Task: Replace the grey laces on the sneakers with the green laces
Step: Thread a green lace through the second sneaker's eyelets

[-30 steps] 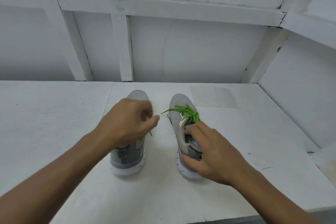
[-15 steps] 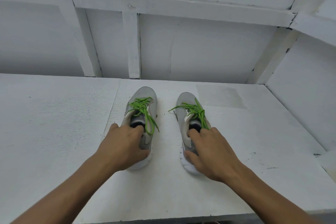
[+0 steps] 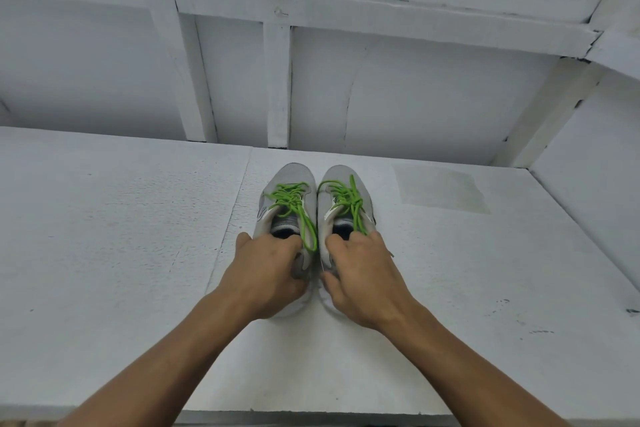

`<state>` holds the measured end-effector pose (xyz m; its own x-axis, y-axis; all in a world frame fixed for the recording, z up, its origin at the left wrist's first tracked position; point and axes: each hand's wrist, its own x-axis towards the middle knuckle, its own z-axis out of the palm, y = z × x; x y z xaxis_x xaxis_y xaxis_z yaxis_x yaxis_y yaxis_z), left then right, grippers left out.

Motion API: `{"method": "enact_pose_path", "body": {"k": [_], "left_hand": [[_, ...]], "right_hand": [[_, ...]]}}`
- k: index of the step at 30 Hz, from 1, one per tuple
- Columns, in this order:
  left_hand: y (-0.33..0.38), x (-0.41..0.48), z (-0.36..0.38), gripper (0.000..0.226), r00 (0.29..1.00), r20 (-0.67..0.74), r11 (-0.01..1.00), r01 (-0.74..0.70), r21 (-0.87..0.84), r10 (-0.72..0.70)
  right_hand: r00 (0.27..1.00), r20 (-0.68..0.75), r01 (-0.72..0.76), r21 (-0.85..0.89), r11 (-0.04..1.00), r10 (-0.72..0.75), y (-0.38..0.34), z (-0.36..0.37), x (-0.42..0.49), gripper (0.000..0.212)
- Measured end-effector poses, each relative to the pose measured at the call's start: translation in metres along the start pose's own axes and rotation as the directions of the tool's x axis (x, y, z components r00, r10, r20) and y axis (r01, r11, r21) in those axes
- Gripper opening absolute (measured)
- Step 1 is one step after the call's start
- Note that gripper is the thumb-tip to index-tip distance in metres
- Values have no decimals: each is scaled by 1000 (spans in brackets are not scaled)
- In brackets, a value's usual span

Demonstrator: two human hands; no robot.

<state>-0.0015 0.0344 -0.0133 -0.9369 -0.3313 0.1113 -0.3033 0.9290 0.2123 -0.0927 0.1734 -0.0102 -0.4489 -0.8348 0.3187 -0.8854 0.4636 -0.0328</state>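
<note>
Two grey sneakers stand side by side, toes pointing away from me, on the white table (image 3: 121, 236). The left sneaker (image 3: 289, 177) and the right sneaker (image 3: 346, 177) touch or nearly touch. Green laces (image 3: 294, 201) are threaded and tied on the left one, with a loop hanging down its inner side. The right sneaker's green laces (image 3: 348, 198) are tied too. My left hand (image 3: 266, 274) grips the heel of the left sneaker, fingers curled into its opening. My right hand (image 3: 363, 277) grips the heel of the right sneaker the same way. No grey laces are in view.
A white panelled wall (image 3: 415, 87) with upright battens rises behind the table. A white side wall (image 3: 595, 191) closes in on the right. A faint square stain (image 3: 440, 187) marks the table right of the sneakers. The table's front edge runs along the bottom.
The two sneakers, apart before, have been pushed together by my hands. My left hand went from above the left sneaker to gripping its heel. The view shifted so the shoes sit more central.
</note>
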Motion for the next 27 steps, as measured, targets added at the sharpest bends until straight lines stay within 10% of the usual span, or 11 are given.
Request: {"method": "enact_pose_path", "body": {"k": [14,27], "left_hand": [[8,-12,-10,20,997,-76,995,-36,-93,29],[-7,-153,-63,23,915,-260,950,313,-21,-307]], "right_hand": [[998,-46,51,157,986,-44,-3,-9,2,26],[891,-159,454,290,843,-425,-104,-31,-8,17]]}}
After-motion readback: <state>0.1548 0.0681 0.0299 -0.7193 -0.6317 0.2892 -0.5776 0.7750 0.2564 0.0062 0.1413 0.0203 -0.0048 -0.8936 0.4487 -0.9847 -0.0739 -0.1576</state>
